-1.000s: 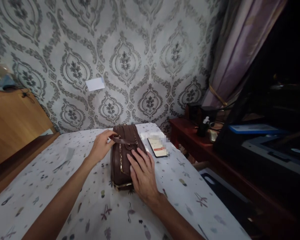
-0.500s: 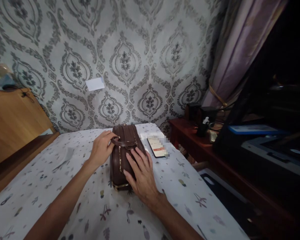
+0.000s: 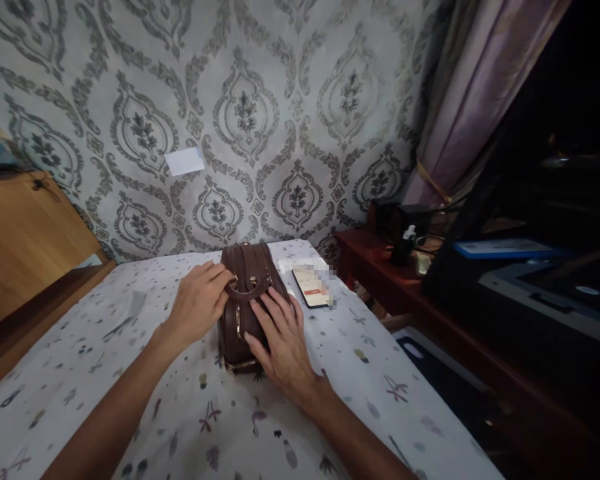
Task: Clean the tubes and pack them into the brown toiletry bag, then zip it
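A brown leather handbag (image 3: pixel 241 347) with gold zippers lies on the bed, its short end toward me. My left hand (image 3: pixel 203 297) is closed at the bag's left side, fingers bent and pinching near the left end of the curved handle (image 3: pixel 250 293). Its fingertips are partly hidden, so whether they grip the handle's end or a zipper pull is unclear. My right hand (image 3: pixel 285 347) rests open over the bag's right side, fingers stretched out flat. A gold zipper (image 3: pixel 239 323) runs between the hands, and a gold stud shows behind the handle.
Right of the bag lies a lit phone (image 3: pixel 311 288) on the patterned white sheet (image 3: pixel 180 413). A dark red table (image 3: pixel 353 253) with a small bottle (image 3: pixel 405 247) stands along the right. At left is a wooden headboard (image 3: pixel 35 240); a patterned wall rises behind.
My left hand has rolled so more of its back shows, its fingers still by the handle. The handle sits lower, uncovering the gold stud. My right hand stays on the bag; the view has shifted slightly.
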A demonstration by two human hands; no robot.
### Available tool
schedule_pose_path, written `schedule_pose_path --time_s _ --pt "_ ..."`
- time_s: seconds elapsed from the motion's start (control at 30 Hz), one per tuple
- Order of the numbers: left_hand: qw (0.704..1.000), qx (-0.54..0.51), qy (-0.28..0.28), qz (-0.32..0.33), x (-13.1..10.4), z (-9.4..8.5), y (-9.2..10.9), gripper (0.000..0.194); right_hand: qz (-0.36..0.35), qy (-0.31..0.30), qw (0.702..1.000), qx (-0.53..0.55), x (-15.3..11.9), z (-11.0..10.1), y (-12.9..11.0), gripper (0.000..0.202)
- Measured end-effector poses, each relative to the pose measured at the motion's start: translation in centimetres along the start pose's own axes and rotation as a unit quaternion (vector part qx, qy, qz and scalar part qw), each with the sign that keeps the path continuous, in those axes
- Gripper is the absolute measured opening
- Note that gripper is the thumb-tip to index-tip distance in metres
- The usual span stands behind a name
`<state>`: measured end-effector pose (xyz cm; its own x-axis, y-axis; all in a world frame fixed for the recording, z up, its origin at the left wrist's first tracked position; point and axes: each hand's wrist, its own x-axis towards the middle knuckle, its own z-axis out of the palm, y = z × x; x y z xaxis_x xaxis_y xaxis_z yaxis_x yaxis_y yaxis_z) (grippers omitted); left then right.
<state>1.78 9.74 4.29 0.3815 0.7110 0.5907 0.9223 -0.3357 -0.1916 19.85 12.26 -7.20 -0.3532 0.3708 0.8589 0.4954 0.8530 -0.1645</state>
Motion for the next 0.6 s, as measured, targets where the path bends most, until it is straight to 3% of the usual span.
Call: schedule_pose_path --time_s 0.13,0.23,0.33,0.47,0.6 --pt "0.999 0.042 -0.002 0.027 -0.4 -0.5 1.1 0.022 0.017 0.006 1.000 0.017 0.0 0.0 0.1 0.040" --pt "1.000 0.022 0.005 -0.004 -0.9 -0.2 1.7 0.022 0.033 0.019 0.998 0.042 0.2 -0.2 0.3 0.039" --pt "0.992 -0.082 0.034 -0.093 -1.6 0.5 2.0 0.017 0.049 0.041 0.995 0.073 0.5 -0.5 0.5 0.041" --pt "0.949 -0.244 0.031 -0.196 -3.1 1.0 2.2 0.022 0.069 0.043 0.992 0.097 0.8 -1.0 0.5 0.041" --pt "0.931 -0.304 0.004 -0.204 -5.0 1.7 2.6 0.043 0.082 0.039 0.991 0.103 1.0 -1.1 0.2 0.036"
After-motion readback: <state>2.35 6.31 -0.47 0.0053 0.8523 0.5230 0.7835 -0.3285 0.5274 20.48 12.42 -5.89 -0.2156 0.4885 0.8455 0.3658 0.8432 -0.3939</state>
